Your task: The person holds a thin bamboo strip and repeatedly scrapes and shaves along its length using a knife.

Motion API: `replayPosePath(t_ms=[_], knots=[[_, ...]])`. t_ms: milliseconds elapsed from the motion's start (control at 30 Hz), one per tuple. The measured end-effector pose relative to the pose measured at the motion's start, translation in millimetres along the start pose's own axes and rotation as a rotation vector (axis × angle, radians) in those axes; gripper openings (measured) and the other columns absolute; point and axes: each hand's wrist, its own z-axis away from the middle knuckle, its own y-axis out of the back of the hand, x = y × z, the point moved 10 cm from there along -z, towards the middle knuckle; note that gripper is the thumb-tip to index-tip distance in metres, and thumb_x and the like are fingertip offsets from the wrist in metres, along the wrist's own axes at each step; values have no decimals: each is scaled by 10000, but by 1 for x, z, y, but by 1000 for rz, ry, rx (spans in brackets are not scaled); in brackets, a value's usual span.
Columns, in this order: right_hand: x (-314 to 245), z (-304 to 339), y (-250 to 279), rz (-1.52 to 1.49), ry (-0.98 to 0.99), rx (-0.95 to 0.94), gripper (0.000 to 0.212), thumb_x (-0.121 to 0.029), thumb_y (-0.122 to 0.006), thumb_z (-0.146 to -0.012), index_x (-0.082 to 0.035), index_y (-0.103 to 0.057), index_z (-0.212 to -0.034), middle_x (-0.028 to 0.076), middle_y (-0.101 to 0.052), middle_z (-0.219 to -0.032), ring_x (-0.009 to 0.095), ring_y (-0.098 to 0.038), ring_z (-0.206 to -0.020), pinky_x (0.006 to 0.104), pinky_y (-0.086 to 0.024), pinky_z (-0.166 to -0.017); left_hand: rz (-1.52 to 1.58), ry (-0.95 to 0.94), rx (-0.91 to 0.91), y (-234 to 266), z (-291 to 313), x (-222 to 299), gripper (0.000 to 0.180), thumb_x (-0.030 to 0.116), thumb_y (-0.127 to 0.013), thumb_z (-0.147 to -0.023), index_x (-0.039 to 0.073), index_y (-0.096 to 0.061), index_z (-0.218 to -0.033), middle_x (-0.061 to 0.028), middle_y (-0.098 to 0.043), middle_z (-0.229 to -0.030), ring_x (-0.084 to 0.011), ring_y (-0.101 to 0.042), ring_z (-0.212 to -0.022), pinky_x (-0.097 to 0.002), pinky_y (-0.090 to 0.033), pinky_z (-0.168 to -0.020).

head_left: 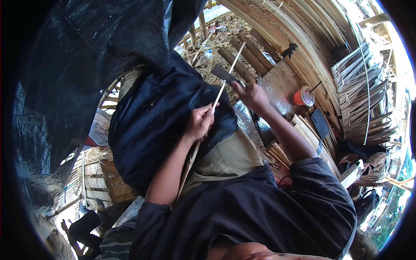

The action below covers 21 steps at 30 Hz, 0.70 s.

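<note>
A long thin pale strip (236, 61), bamboo or wood by its look, runs slantwise from beside my left forearm up over my lap and beyond. My left hand (200, 123) is closed around it near its middle. In my right hand (255, 97), fingers wrapped round the handle, is a knife with a broad dark blade (222, 73). The blade lies across the strip, above my left hand, and seems to touch it. The knife's handle is mostly hidden by my fingers. Dark cloth (151, 117) covers my legs beneath both hands.
At the right, a red cup (304, 97) with a straw stands near a dark phone (320, 123). Long wooden strips (299, 39) are stacked at upper right, beside a bundle of dry leaves (357, 86). Brown slats (251, 56) lie ahead among shavings. A black tarp (95, 47) hangs at left.
</note>
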Motion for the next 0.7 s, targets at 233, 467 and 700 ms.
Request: replayPosePath(t_ms=[233, 467, 700], knots=[[-4, -1, -7, 61, -70, -64, 740, -674, -515, -902, 25, -714, -763, 264, -682, -750, 417, -706, -827, 483, -548, -778, -46, -102, -46, -3, -5, -3, 377, 199, -466, -1038, -36, -558, -1318, 89, -381, -579, 5, -315, -469, -196, -268, -419], [17, -24, 10, 60, -143, 49, 773, -703, -493, -895, 28, -711, -767, 272, -681, -761, 434, -698, -843, 486, -546, -792, -46, -102, -31, -1, -10, -8, 373, 213, -474, -1040, -26, -569, -1309, 89, -404, -583, 2, -343, -448, -201, -291, -401], [-5, -4, 8, 81, -68, -13, 814, -719, -446, -910, 35, -688, -721, 281, -654, -710, 436, -693, -776, 513, -536, -709, -37, -133, -58, 0, -10, -9, 359, 216, -475, -1039, -3, -580, -1302, 77, -427, -577, -7, -380, -427, -211, -322, -386]])
